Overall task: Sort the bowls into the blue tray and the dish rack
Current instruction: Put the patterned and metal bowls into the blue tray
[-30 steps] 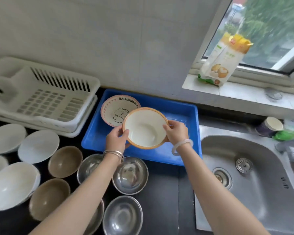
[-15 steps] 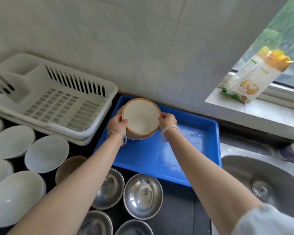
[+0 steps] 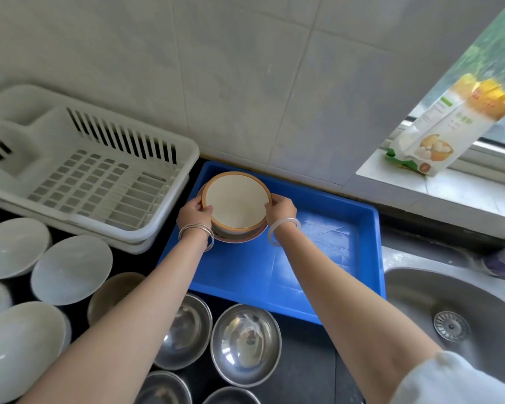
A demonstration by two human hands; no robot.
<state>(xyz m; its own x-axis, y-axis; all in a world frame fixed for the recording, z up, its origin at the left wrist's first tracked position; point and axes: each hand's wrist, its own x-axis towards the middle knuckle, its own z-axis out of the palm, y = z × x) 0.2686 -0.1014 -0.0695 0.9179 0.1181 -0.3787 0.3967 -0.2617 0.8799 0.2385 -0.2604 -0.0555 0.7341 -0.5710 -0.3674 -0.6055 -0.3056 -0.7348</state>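
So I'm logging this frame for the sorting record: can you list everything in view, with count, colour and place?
orange-rimmed bowl: 1, cream inside, held over the far left corner of the tray, nested on the pink-rimmed bowl
pink-rimmed bowl: 1, mostly hidden beneath
blue tray: 1, blue, against the wall
dish rack: 1, white, left of the tray, holds no bowls
white bowls: at least 4, left counter, some cut off
brown bowl: 1, partly behind the left arm
steel bowls: at least 4, near counter
sink: 1, steel, right
food bag: 1, white and yellow, windowsill
left hand: grips the bowl's left rim
right hand: grips its right rim
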